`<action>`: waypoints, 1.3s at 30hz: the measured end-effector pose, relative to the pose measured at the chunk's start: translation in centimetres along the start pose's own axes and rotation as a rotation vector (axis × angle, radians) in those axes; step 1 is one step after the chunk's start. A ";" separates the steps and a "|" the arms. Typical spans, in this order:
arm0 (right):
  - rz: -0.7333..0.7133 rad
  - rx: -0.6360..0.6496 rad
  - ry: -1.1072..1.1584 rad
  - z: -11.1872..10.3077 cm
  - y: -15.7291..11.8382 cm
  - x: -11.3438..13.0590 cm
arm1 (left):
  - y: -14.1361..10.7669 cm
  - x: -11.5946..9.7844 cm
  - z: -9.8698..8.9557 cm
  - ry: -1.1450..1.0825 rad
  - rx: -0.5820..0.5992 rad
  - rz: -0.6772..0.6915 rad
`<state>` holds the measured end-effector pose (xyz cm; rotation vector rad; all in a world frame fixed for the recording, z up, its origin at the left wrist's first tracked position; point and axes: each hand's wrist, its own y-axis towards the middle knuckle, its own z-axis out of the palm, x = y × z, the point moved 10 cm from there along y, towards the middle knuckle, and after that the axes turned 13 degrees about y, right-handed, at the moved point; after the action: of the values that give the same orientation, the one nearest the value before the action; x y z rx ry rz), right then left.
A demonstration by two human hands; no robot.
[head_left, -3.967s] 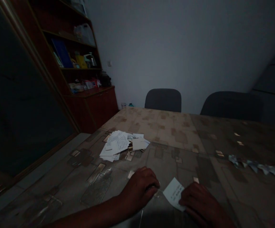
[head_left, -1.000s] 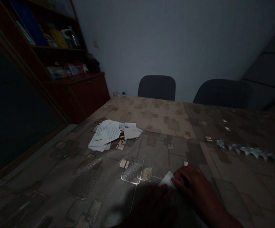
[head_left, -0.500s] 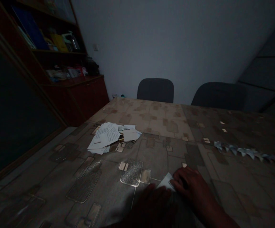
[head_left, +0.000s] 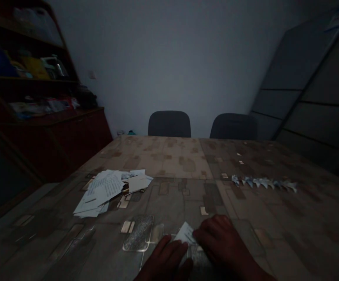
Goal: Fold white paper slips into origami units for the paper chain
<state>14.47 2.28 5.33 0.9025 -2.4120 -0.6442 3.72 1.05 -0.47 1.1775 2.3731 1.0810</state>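
A small piece of white printed paper [head_left: 185, 233] lies at the near middle of the table, its pointed corner facing away from me. My left hand [head_left: 167, 258] holds its left side, the fingertips pressed on the lower edge. On the other side, my right hand [head_left: 222, 242] has its fingers curled and closed at the paper's right edge. Between the hands the lower part of the sheet is dark and hard to make out.
A loose pile of printed papers [head_left: 106, 191] lies to the left. On the right stretches a row of folded paper pieces [head_left: 263, 182]. Two dark chairs [head_left: 169, 124] stand behind the patterned table [head_left: 175, 156]. A shelf cabinet [head_left: 78, 128] is at the back left.
My view has turned to the right and levelled, so the whole row of folded pieces now shows. Both hands stay at the paper, and the left hand shows more plainly.
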 end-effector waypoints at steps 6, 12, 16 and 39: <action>-0.055 -0.019 -0.102 0.6 -1.1 1.3 | -1.2 1.1 1.0 0.010 0.206 0.077; -0.001 0.041 -0.091 0.9 -1.3 1.1 | -0.4 0.2 -0.7 0.014 0.118 0.216; 0.045 -0.068 -0.078 -0.8 -2.0 0.7 | -0.4 -1.4 -1.5 0.062 0.089 0.325; 0.084 0.043 -0.067 0.4 -1.7 1.1 | 1.4 -1.9 -2.6 0.014 0.209 0.179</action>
<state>14.25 0.47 4.33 0.8042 -2.5174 -0.6021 4.31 -1.18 2.18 1.4821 2.4778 0.9110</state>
